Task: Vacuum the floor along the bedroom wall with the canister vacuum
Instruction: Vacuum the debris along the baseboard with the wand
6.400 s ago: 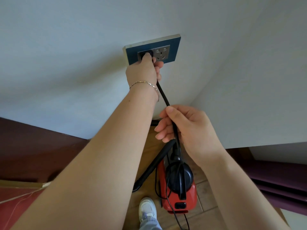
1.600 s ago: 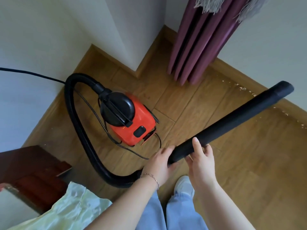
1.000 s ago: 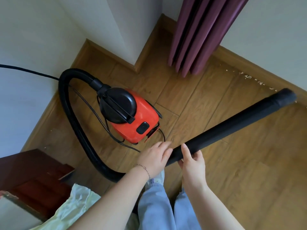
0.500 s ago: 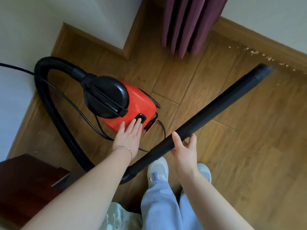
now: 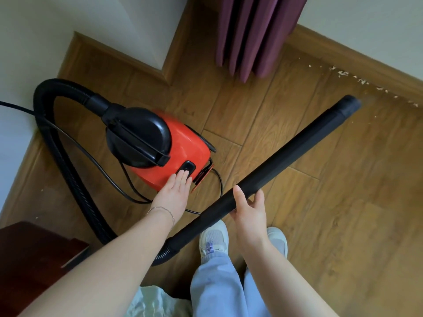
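A red canister vacuum [image 5: 183, 147] with a black top sits on the wooden floor near the wall corner. My left hand [image 5: 175, 191] lies flat on its rear end, straight fingertips touching the black switch [image 5: 188, 167]. My right hand [image 5: 248, 208] grips the long black wand [image 5: 286, 160] from below, thumb over the top. The wand's open end [image 5: 349, 107] points toward white crumbs [image 5: 364, 82] scattered along the baseboard. A ribbed black hose [image 5: 57, 138] loops from the canister's top round to the wand's lower end.
A purple curtain [image 5: 251, 35] hangs to the floor at the back. The black power cord [image 5: 109, 172] trails beside the canister. Dark red furniture [image 5: 29, 255] stands at lower left. My white shoes [image 5: 214, 239] are under the wand.
After plugging in the cord and picking up the wand, my left hand left the wand and reached to the canister; its fingertips now rest on the switch. My right hand keeps holding the wand.
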The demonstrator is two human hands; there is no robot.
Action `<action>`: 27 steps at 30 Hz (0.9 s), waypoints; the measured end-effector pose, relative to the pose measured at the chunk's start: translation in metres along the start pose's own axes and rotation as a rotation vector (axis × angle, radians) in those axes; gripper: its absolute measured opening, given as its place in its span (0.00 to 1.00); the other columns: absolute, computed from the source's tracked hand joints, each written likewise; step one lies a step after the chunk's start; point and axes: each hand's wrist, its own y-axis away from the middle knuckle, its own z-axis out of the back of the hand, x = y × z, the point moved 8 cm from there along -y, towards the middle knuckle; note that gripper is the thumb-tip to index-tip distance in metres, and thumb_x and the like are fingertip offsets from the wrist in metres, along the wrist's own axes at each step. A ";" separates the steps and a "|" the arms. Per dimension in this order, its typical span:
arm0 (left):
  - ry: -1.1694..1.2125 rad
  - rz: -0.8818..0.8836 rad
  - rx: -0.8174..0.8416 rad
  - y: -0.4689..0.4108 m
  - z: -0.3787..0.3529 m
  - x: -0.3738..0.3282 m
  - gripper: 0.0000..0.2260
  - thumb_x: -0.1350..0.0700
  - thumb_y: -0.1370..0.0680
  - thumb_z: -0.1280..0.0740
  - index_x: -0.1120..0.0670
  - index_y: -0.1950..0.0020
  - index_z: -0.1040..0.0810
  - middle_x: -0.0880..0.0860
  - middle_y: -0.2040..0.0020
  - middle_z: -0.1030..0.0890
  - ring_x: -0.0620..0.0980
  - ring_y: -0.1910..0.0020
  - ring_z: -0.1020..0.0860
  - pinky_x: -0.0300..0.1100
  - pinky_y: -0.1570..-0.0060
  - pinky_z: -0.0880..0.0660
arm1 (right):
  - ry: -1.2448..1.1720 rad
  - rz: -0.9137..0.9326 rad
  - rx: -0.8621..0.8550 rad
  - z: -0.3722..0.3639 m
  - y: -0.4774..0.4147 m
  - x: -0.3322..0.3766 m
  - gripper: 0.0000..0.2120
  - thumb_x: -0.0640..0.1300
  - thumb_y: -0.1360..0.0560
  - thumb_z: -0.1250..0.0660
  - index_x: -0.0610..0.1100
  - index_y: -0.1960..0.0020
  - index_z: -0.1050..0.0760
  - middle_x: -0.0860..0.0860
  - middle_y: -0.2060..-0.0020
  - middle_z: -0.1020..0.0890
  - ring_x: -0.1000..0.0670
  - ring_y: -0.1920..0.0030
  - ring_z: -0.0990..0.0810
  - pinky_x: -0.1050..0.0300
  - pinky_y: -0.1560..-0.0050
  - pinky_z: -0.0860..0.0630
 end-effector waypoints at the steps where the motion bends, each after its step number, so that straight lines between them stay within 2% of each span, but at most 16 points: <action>1: -0.001 0.005 -0.006 0.000 -0.002 -0.001 0.24 0.60 0.18 0.55 0.67 0.27 0.63 0.67 0.25 0.57 0.64 0.25 0.57 0.55 0.27 0.55 | 0.002 -0.001 0.004 0.000 -0.001 0.000 0.12 0.50 0.24 0.34 0.52 0.41 0.29 0.50 0.46 0.19 0.48 0.44 0.20 0.44 0.38 0.25; 5: 0.049 0.010 -0.019 -0.008 -0.001 -0.004 0.24 0.61 0.18 0.56 0.67 0.27 0.63 0.69 0.25 0.55 0.65 0.25 0.54 0.55 0.27 0.55 | 0.010 -0.006 0.005 0.005 -0.004 -0.003 0.11 0.50 0.24 0.34 0.52 0.42 0.29 0.51 0.47 0.19 0.49 0.44 0.20 0.44 0.38 0.25; 9: 0.061 0.033 0.014 -0.010 -0.003 -0.007 0.24 0.62 0.18 0.56 0.66 0.27 0.64 0.70 0.26 0.55 0.66 0.25 0.54 0.55 0.27 0.54 | 0.016 -0.018 0.013 0.011 -0.007 -0.003 0.06 0.50 0.24 0.34 0.55 0.48 0.28 0.51 0.50 0.18 0.49 0.46 0.19 0.44 0.39 0.24; 12: 0.188 0.058 0.073 -0.001 0.007 -0.004 0.24 0.62 0.19 0.56 0.64 0.26 0.63 0.67 0.25 0.57 0.63 0.25 0.56 0.55 0.26 0.55 | 0.014 -0.023 0.002 0.017 -0.005 -0.002 0.04 0.49 0.24 0.34 0.56 0.50 0.27 0.50 0.53 0.18 0.48 0.48 0.18 0.43 0.40 0.24; 15: 0.576 0.092 0.041 0.008 0.029 -0.005 0.25 0.58 0.20 0.52 0.56 0.23 0.55 0.59 0.23 0.54 0.57 0.24 0.53 0.50 0.25 0.53 | 0.007 -0.026 -0.009 0.021 0.001 0.008 0.03 0.49 0.23 0.34 0.56 0.52 0.27 0.50 0.54 0.18 0.48 0.50 0.19 0.43 0.41 0.23; 18: 1.233 0.091 -0.005 0.024 0.060 -0.016 0.20 0.50 0.18 0.50 0.46 0.26 0.42 0.48 0.25 0.39 0.49 0.28 0.38 0.43 0.31 0.39 | -0.019 -0.018 -0.014 0.026 0.006 0.022 0.02 0.49 0.23 0.35 0.53 0.50 0.26 0.50 0.55 0.18 0.49 0.50 0.19 0.44 0.40 0.23; 20: 1.558 0.066 0.031 0.040 0.077 -0.029 0.19 0.47 0.19 0.46 0.38 0.28 0.41 0.46 0.30 0.30 0.46 0.33 0.30 0.40 0.37 0.33 | -0.040 -0.014 -0.021 0.033 0.009 0.031 0.05 0.50 0.23 0.35 0.52 0.48 0.25 0.51 0.54 0.17 0.50 0.49 0.18 0.46 0.40 0.23; 21: 1.607 0.042 0.044 0.047 0.086 -0.035 0.22 0.46 0.20 0.43 0.34 0.28 0.43 0.46 0.33 0.27 0.46 0.37 0.27 0.41 0.38 0.30 | -0.055 -0.009 -0.025 0.038 0.011 0.035 0.06 0.50 0.23 0.36 0.53 0.47 0.25 0.52 0.54 0.17 0.51 0.49 0.18 0.46 0.40 0.23; 24: 1.528 -0.014 0.059 0.065 0.107 -0.049 0.36 0.50 0.27 0.34 0.24 0.33 0.53 0.46 0.42 0.22 0.49 0.49 0.21 0.48 0.47 0.23 | -0.100 0.020 -0.014 0.050 0.017 0.053 0.06 0.50 0.22 0.37 0.53 0.46 0.25 0.53 0.56 0.18 0.50 0.50 0.19 0.45 0.40 0.23; 27: 1.515 -0.013 0.035 0.078 0.128 -0.054 0.37 0.54 0.29 0.34 0.22 0.37 0.53 0.45 0.43 0.23 0.49 0.50 0.21 0.48 0.49 0.23 | -0.112 0.048 -0.020 0.067 0.021 0.075 0.11 0.50 0.21 0.39 0.54 0.39 0.27 0.54 0.56 0.21 0.51 0.53 0.22 0.49 0.43 0.23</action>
